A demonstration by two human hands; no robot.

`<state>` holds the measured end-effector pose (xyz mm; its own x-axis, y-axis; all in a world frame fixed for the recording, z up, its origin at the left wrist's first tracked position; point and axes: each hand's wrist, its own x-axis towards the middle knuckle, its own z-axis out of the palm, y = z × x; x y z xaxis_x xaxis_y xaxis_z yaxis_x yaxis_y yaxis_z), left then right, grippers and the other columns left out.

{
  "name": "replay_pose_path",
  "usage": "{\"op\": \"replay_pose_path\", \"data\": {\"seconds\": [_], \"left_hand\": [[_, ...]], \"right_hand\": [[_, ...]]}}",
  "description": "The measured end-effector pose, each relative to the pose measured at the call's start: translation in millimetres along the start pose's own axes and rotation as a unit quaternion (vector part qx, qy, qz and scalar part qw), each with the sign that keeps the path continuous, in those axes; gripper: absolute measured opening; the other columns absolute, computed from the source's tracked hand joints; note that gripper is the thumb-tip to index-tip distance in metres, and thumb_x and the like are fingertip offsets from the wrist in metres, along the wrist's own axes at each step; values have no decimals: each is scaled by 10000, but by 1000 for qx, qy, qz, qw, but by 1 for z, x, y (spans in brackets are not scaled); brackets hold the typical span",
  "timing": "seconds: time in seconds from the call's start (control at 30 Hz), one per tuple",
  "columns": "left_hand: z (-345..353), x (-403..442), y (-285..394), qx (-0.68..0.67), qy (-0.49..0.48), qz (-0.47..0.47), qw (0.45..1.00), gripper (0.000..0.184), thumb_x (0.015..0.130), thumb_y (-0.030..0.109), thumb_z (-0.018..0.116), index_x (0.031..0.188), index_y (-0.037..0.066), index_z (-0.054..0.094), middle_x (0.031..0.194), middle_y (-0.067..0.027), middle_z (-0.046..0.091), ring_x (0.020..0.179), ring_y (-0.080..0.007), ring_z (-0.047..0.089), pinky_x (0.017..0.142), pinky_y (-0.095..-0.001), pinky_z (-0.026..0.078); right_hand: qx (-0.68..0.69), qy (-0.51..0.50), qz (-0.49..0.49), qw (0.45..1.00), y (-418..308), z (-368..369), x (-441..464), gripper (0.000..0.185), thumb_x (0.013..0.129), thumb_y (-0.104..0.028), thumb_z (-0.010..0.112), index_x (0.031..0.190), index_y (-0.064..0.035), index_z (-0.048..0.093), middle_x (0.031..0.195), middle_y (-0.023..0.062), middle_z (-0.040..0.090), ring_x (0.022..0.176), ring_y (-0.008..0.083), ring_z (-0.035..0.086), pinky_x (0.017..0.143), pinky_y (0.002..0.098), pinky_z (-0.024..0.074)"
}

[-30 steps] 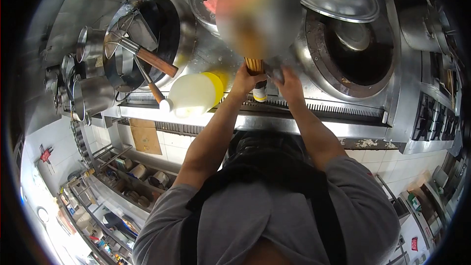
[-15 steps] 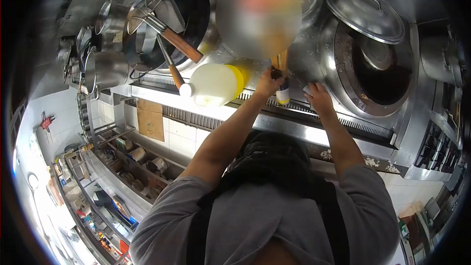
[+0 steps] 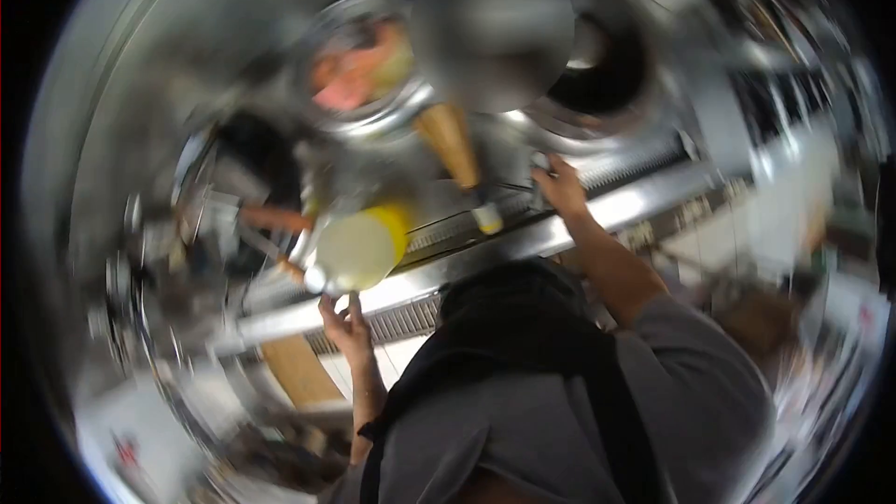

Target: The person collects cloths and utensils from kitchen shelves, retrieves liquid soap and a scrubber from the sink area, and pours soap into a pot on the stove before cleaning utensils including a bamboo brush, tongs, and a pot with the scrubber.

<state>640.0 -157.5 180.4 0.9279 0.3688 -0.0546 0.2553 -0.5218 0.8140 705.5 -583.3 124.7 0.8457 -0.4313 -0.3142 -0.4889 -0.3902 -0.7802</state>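
Observation:
My left hand (image 3: 348,329) is at the front edge of the stove, thumb and fingers apart. Its fingertips are beside the white cap of a pale plastic jug (image 3: 355,250) with a yellow end; whether they touch it is unclear. My right hand (image 3: 562,187) is closed, fingers pinched at a small whitish-grey thing (image 3: 539,163) that blur keeps me from naming. Between the hands is a long amber bottle (image 3: 450,145) with a dark neck and a white-and-yellow tip, with neither hand on it.
Behind the bottle is a metal pan (image 3: 364,65) with reddish and yellowish food. A large pot with dark contents (image 3: 607,61) stands at the right. Wooden-handled utensils (image 3: 275,217) rest at the left by a dark wok (image 3: 257,163). A slotted grate (image 3: 635,168) runs along the stove front.
My left hand has let go of the amber bottle's neck and moved left and down to the jug's cap end. The view has swung and blurred. My right hand remains near the grate.

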Motion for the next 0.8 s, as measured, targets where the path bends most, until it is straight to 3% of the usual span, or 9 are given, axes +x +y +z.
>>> {"op": "replay_pose_path", "data": {"seconds": [0.03, 0.07, 0.1, 0.2, 0.3, 0.47, 0.6, 0.7, 0.8], "left_hand": [[2, 13, 22, 42, -60, 21, 997, 348, 930, 177, 600, 1177, -55, 519, 1063, -136, 621, 914, -215, 608, 765, -327, 503], [12, 37, -35, -128, -32, -34, 991, 319, 947, 201, 575, 1121, -66, 564, 965, -136, 657, 829, -212, 626, 761, -331, 511], [16, 47, -17, -100, -33, -38, 994, 321, 945, 223, 578, 1075, -70, 590, 903, -133, 660, 801, -200, 624, 762, -335, 517], [22, 59, 22, -172, -97, 12, 980, 254, 921, 211, 608, 959, -39, 588, 762, -83, 612, 677, -149, 568, 636, -302, 471], [27, 80, 56, -40, -202, 91, 974, 269, 920, 234, 614, 925, -35, 603, 667, -45, 577, 588, -130, 514, 560, -268, 400], [42, 57, 182, -42, -332, 198, 921, 199, 830, 164, 714, 850, -19, 638, 631, 22, 562, 566, -48, 444, 504, -233, 352], [84, 10, 291, 62, -463, 351, 812, 245, 734, 141, 776, 709, -22, 595, 562, 1, 512, 547, -55, 417, 494, -256, 360], [144, -44, 343, 52, -493, 336, 801, 241, 738, 150, 775, 706, -15, 603, 571, 22, 521, 557, -48, 425, 503, -246, 361], [226, -94, 375, -24, -552, 244, 797, 212, 752, 142, 762, 750, -19, 624, 606, 37, 538, 581, -38, 431, 509, -238, 357]], "right_hand": [[49, 38, 41, 997, 17, 3, -6, 492, 791, -298, 604, 1183, -2, 574, 970, 233, 641, 925, 340, 633, 804, 404, 484], [100, 80, 77, 989, 33, 6, -13, 500, 799, -318, 563, 1188, -4, 567, 976, 260, 648, 939, 366, 634, 829, 422, 477], [111, 109, 25, 988, 47, 4, -19, 458, 802, -288, 553, 1186, -40, 577, 972, 267, 641, 936, 366, 631, 840, 414, 472], [209, 166, 78, 961, 55, -26, -48, 404, 811, -233, 542, 1188, -93, 587, 965, 259, 636, 948, 342, 620, 851, 388, 460], [245, 248, 134, 927, 74, -58, -68, 350, 825, -213, 538, 1099, -4, 600, 945, 213, 655, 904, 299, 613, 825, 366, 463], [374, 268, 151, 875, 108, -145, -109, 501, 857, -428, 657, 1039, 37, 624, 806, 103, 653, 664, 171, 599, 650, 319, 490], [227, 342, 144, 900, 150, -220, -136, 448, 809, -379, 678, 996, 23, 616, 804, 171, 663, 717, 242, 635, 684, 363, 495], [142, 408, 130, 892, 176, -281, -150, 325, 771, -227, 600, 1012, -10, 604, 810, 243, 638, 775, 365, 634, 725, 418, 488], [152, 426, 131, 882, 211, -342, -162, 274, 763, -168, 589, 995, -24, 602, 831, 233, 639, 802, 375, 631, 756, 427, 491]]}}
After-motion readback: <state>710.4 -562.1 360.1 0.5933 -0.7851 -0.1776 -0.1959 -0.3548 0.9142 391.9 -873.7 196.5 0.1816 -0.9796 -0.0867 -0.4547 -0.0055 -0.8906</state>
